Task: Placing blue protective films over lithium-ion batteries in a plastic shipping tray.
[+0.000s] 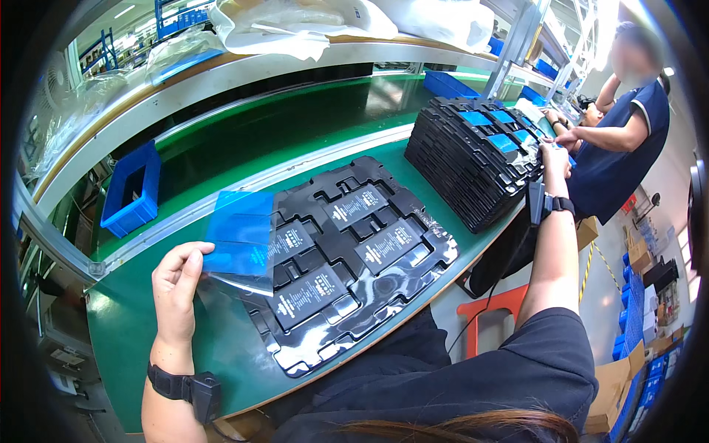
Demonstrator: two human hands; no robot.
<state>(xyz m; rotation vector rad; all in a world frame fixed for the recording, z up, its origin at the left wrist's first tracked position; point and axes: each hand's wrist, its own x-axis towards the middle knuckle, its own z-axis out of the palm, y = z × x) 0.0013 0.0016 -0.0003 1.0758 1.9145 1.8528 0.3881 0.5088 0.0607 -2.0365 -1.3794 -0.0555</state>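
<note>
At the left, my left hand [177,284] pinches the edge of a see-through blue film sheet [240,229] between thumb and fingers. The sheet hangs over the left side of a black plastic tray [343,255]. Flat black batteries with white print, such as one battery [388,246], lie in the tray's pockets. My right arm reaches far to the right, where my right hand [555,159] is curled at the near right corner of a tall stack of black trays [461,166]. What its fingers grip is hard to make out. Blue pieces [504,142] lie on the top tray.
The green table [125,310] carries the tray and the stack. Behind stand a blue bin [131,188] and a metal-framed shelf [221,77] with plastic bags. A co-worker [628,133] in dark blue stands close to my right hand. An orange stool [487,317] is below the table edge.
</note>
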